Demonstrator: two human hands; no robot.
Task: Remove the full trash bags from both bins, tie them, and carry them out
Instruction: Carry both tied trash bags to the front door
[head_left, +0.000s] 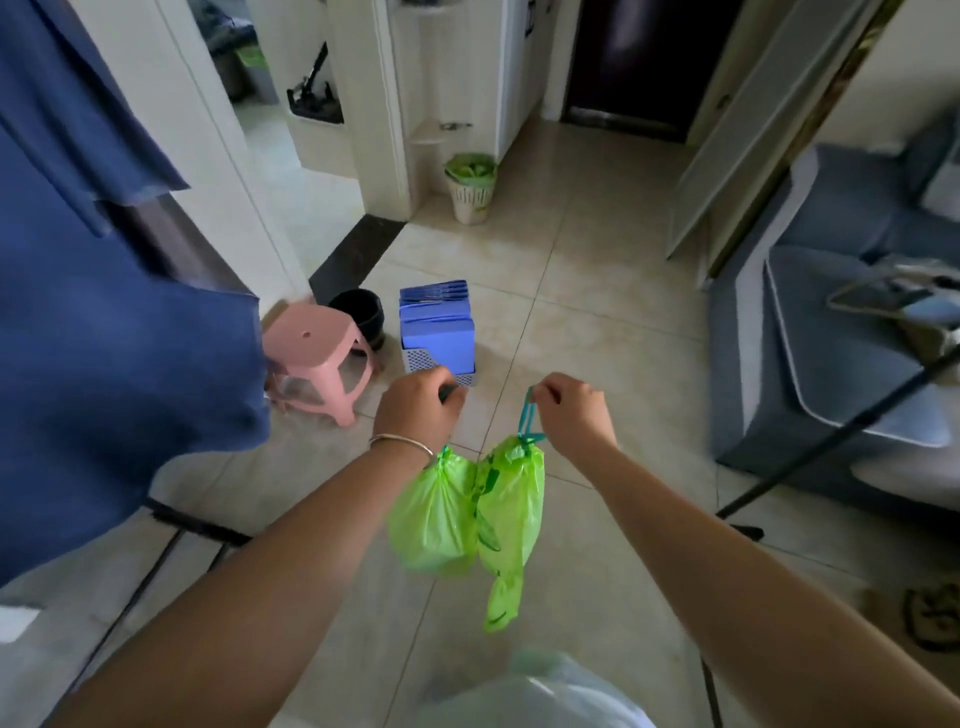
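Note:
Two tied green trash bags hang in front of me above the tiled floor. My left hand (421, 410) is closed on the drawstring of the left green bag (434, 519), which hangs below the wrist. My right hand (569, 410) pinches the teal drawstring loop of the right green bag (511, 514); that bag ends in a loose tail lower down. The bags touch each other. A white bin (471, 196) lined with a green bag stands far ahead by the wall. A small black bin (361, 314) sits beside a pink stool.
The pink stool (311, 353) and a blue folded item in a white basket (439, 332) stand just ahead left. A blue cloth (104, 338) hangs at left. A grey sofa (831, 338) fills the right. A dark door (644, 62) lies beyond the hallway. A pale bag (540, 696) shows at the bottom.

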